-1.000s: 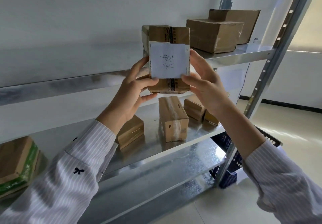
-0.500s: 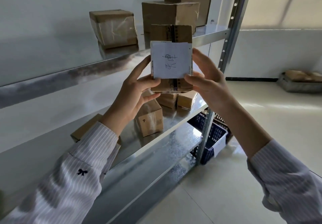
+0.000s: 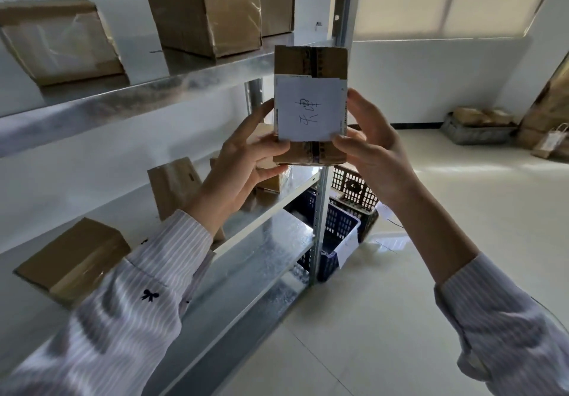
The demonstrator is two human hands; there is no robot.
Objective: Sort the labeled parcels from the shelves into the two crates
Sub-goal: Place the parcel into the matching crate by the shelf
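While both hands hold it up in front of the metal shelf rack [image 3: 129, 100], the labeled parcel [image 3: 311, 60] sits just above frame centre, upright, label side to the camera. White paper label [image 3: 309, 107] covers the middle of its face, with handwritten characters turned sideways. Dark tape strip runs down the box centre.

Left hand [image 3: 246, 161] grips the parcel from its 8 o'clock: thumb on the lower front edge, fingers up the left side. Right hand [image 3: 372, 152] grips from 4 o'clock: thumb on the lower right corner of the label, fingers curved round the right side. Striped shirt sleeves on both arms.

Blue crate [image 3: 338, 229] on the floor at 5 o'clock of the parcel, just beside the rack post, white tag on its rim. Black crate [image 3: 354, 189] touching or just behind it, cannot tell which.

Upper shelf, 10 to 11 o'clock: taped cardboard box [image 3: 58, 44], larger cardboard box [image 3: 206, 16], another behind it. Middle shelf, 8 o'clock: small brown box [image 3: 74, 257] and standing box [image 3: 175, 186].

Far floor at 3 o'clock: grey tray [image 3: 477, 132] holding parcels.
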